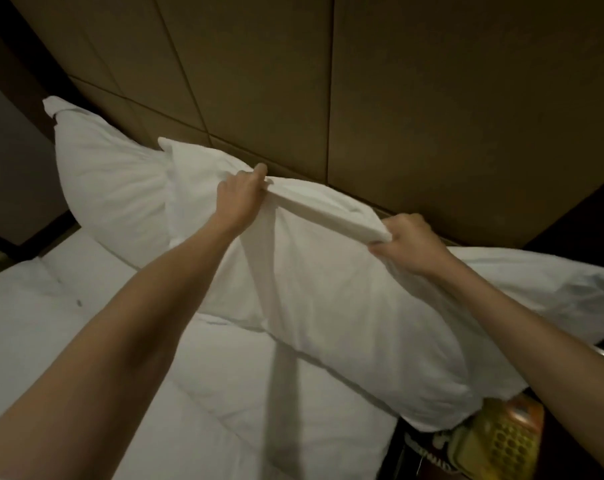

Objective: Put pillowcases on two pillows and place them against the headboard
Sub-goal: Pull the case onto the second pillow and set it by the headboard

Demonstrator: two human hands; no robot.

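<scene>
A white pillow in its pillowcase stands tilted on the bed, its top edge near the brown padded headboard. My left hand pinches the top edge of this pillow near its left part. My right hand grips the same top edge further right, where the fabric bunches into a fold. A second white pillow leans against the headboard at the left, partly behind the first one. Its top corner is twisted to a point.
A white duvet covers the bed below the pillows. More white fabric lies to the right behind my right forearm. A yellow telephone sits on a dark bedside table at the lower right, touched by the pillow's lower corner.
</scene>
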